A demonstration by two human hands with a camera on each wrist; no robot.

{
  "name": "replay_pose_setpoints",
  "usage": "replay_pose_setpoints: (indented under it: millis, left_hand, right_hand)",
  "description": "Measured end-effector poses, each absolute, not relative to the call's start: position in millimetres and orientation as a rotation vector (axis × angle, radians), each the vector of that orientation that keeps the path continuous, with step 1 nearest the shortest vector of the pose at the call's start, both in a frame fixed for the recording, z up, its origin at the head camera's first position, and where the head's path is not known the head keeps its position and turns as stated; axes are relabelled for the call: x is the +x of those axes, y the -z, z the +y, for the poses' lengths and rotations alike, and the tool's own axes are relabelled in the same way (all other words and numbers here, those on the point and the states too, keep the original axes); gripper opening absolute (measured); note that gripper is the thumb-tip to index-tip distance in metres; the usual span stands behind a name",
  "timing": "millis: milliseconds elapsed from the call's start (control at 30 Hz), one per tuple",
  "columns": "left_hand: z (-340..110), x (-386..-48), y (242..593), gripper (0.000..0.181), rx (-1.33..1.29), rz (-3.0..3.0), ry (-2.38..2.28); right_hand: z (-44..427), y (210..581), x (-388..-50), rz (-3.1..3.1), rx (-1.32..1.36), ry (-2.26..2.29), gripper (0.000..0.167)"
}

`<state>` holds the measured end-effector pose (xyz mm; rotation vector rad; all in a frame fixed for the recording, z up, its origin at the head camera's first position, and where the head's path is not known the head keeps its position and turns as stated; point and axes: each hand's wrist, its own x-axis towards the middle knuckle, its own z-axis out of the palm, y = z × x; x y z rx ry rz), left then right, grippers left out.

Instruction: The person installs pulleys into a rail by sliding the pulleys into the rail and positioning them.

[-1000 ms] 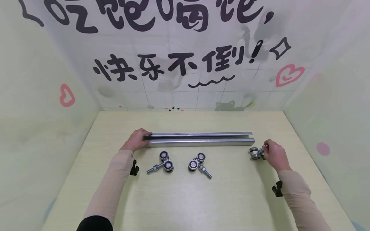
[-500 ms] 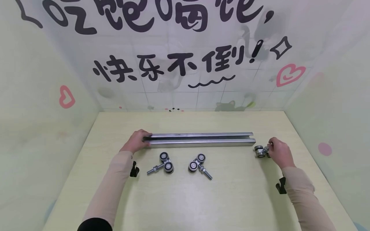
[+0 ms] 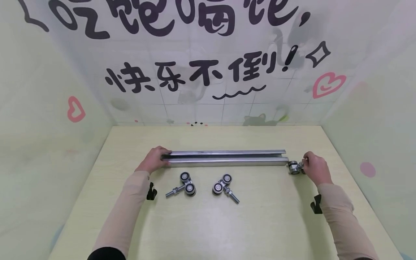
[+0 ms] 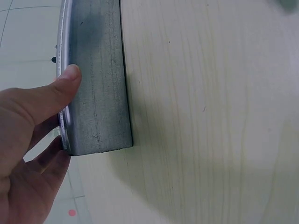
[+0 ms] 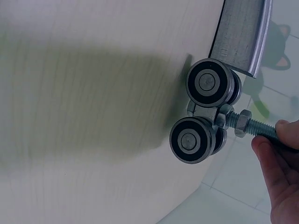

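A metal channel track (image 3: 224,162) lies across the table, its slot facing up. My left hand (image 3: 154,159) grips its left end; in the left wrist view the thumb (image 4: 70,77) presses the near side wall. At the right end, my right hand (image 3: 316,169) pinches the threaded bolt (image 5: 254,127) of a roller trolley (image 3: 294,167). That trolley's wheels (image 5: 207,81) stand right by the track's right end; whether they touch it I cannot tell. Two more roller trolleys, a left one (image 3: 188,184) and a right one (image 3: 222,184), lie on the table in front of the track.
The pale wood-grain table (image 3: 208,227) is bordered by a printed back wall (image 3: 195,104) with black lettering, a left side wall (image 3: 39,144) and a right side wall (image 3: 383,137). Black camera mounts sit at both wrists.
My right hand has moved right, then slightly away from me, bringing the trolley from in front of the track's right end to beside it. The left hand keeps its grip.
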<state>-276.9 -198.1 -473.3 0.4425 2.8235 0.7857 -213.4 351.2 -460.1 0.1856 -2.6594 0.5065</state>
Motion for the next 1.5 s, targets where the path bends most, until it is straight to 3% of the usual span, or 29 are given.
replay_pose_setpoints:
  millis: [1500]
  left_hand:
    - [-198,-273,470,0.05,0.484,2.85,-0.835]
  right_hand:
    - [346,450,-249,-2.767,0.153,-0.506,0.008]
